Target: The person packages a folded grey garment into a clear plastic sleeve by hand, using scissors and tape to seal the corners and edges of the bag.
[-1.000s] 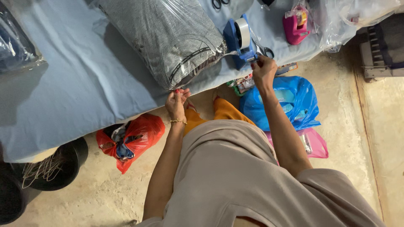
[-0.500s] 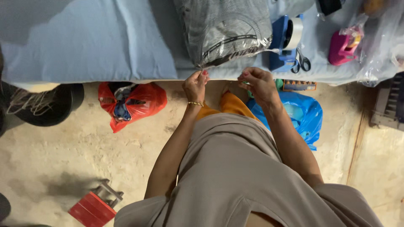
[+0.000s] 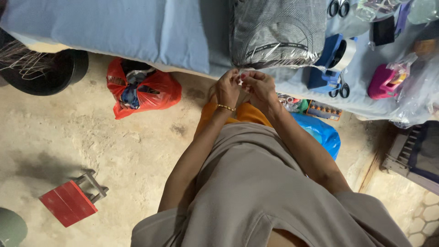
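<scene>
A red plastic bag (image 3: 142, 89) and red block (image 3: 68, 202) lie on the floor, pink dispenser (image 3: 383, 81) on the table.

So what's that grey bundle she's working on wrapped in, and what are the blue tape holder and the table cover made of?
The grey bundle looks like woven fabric sealed in thin clear plastic film: it glints and wrinkles. Both hands, left hand and right hand, pinch at its near edge. The blue tape dispenser seems hard moulded plastic, smooth and slightly glossy. The table cover looks like matte light-blue cloth, with soft creases.
</scene>
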